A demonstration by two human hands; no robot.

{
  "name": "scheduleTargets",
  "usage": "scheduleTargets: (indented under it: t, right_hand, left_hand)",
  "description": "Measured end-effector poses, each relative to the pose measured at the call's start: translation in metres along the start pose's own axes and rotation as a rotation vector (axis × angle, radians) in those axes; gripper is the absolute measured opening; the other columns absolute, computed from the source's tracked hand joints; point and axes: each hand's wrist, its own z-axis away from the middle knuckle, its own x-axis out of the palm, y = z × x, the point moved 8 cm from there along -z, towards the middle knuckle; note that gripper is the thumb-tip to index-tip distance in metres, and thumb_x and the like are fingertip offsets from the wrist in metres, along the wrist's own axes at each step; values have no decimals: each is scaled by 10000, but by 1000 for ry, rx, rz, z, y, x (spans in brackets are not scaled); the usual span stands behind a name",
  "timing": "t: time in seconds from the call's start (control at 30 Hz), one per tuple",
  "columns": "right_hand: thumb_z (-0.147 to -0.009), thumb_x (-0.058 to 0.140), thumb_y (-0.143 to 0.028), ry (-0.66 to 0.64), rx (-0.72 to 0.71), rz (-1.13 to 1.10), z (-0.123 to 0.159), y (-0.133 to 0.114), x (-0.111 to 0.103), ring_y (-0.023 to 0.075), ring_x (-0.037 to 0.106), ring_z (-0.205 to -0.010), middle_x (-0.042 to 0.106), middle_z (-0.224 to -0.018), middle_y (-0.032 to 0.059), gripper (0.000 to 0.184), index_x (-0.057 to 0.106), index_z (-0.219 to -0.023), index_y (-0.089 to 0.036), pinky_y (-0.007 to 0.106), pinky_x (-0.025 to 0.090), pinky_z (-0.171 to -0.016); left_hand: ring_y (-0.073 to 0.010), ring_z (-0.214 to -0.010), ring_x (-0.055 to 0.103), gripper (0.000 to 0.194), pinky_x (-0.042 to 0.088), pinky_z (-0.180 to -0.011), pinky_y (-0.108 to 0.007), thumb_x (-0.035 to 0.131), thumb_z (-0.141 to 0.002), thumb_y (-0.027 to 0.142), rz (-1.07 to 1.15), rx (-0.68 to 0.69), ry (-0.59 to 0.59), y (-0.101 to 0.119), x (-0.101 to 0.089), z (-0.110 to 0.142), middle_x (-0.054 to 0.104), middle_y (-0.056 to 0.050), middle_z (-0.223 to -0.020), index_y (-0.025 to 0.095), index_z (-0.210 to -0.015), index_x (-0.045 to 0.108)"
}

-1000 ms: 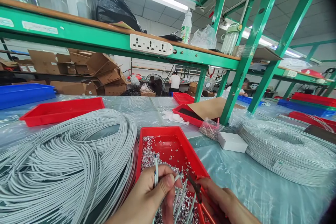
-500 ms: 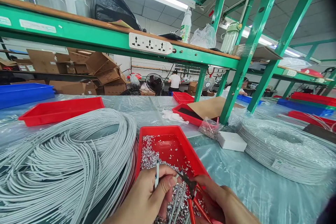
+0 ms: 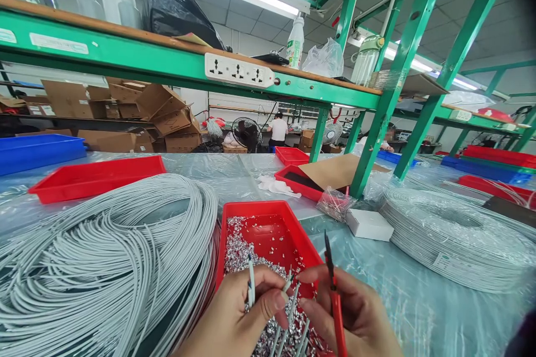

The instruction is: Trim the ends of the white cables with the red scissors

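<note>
At the bottom of the view my left hand [image 3: 238, 318] is closed around a few thin grey cable ends [image 3: 288, 312], which stick out over the red tray [image 3: 268, 209]. My right hand [image 3: 355, 318] grips red-handled cutters [image 3: 333, 284] with the dark tip pointing up, and its fingertips touch the cable ends beside my left thumb. The tray holds a heap of small silvery foil scraps [image 3: 238, 251]. A big pile of grey cable [image 3: 104, 256] lies to the left of the tray.
A second grey cable coil [image 3: 456, 240] lies at the right, a small white box [image 3: 368, 224] and a bag of wires [image 3: 335, 203] before a green post [image 3: 379, 122]. Other red and blue trays, a cardboard sheet and a distant person stand beyond.
My right hand has lifted the cutters away from the cable ends; their tip now points straight up instead of toward the cables. My left hand has kept its hold.
</note>
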Motion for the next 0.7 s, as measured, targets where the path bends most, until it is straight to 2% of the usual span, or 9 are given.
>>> scheduleTargets:
  t: [0.2, 0.5, 0.6, 0.7]
  right_hand:
    - [-498, 827, -373, 48, -46, -31, -4, 2, 4, 43, 203, -446, 270, -455, -77, 394, 560, -628, -113, 203, 140, -455]
    - [-477, 828, -361, 73, -68, -13, -7, -3, 1, 48, 189, -447, 253, -441, -71, 364, 577, -552, -109, 208, 112, -455]
    - [-516, 813, -351, 18, -72, 4, -8, -1, 2, 49, 175, -448, 249, -441, -70, 343, 571, -565, -112, 217, 103, -457]
    - [-531, 811, -306, -74, -64, -7, -9, 4, 5, 47, 172, -448, 248, -448, -72, 312, 569, -589, -118, 216, 112, -455]
  left_hand:
    - [-124, -649, 522, 194, 351, -632, -245, 515, -793, 296, -7, 20, 29, 6, 3, 2, 608, -41, -671, 132, -701, 565]
    - [-94, -559, 366, 188, 272, -564, -243, 551, -768, 317, -82, 27, 52, 6, -1, 1, 491, 15, -604, 143, -698, 554]
    - [-90, -522, 278, 199, 232, -532, -248, 560, -768, 332, -127, -7, 34, 5, -1, 0, 391, 37, -563, 151, -690, 538]
    - [-89, -506, 267, 218, 217, -515, -251, 577, -761, 354, -169, -47, -25, 3, 2, 0, 343, 41, -540, 153, -688, 533]
